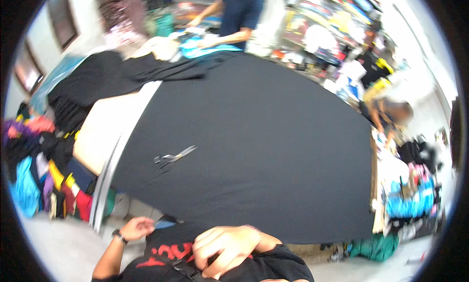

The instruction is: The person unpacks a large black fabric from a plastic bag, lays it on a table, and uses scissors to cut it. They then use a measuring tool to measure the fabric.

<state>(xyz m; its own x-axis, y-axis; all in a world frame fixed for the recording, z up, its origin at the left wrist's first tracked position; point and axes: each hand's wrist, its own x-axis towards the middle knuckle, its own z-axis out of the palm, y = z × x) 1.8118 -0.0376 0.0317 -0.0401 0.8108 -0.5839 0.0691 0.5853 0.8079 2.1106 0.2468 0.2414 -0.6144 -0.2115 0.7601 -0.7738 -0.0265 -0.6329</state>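
Note:
A broad sheet of dark grey-black fabric [264,135] lies spread over the table in front of me. On its left part rests a pair of scissors [177,157] with dark handles, blades pointing to the far right; neither hand touches it. My left hand [138,228], a watch on its wrist, hovers off the table's near left side, fingers loosely bent and nothing visible in them. Close to my chest, my right hand [227,248] is raised with its fingers bent and a gap beside the thumb. I see nothing held there. A dark strap [185,271] hangs beside it on my shirt.
A long metal straightedge [105,184] runs along the fabric's left edge. Bunched black cloth [97,82] covers the far left corner. Colourful garments [58,184] are piled left. One person [239,18] stands across the table; another [388,116] is at the right, near bundled items [410,199].

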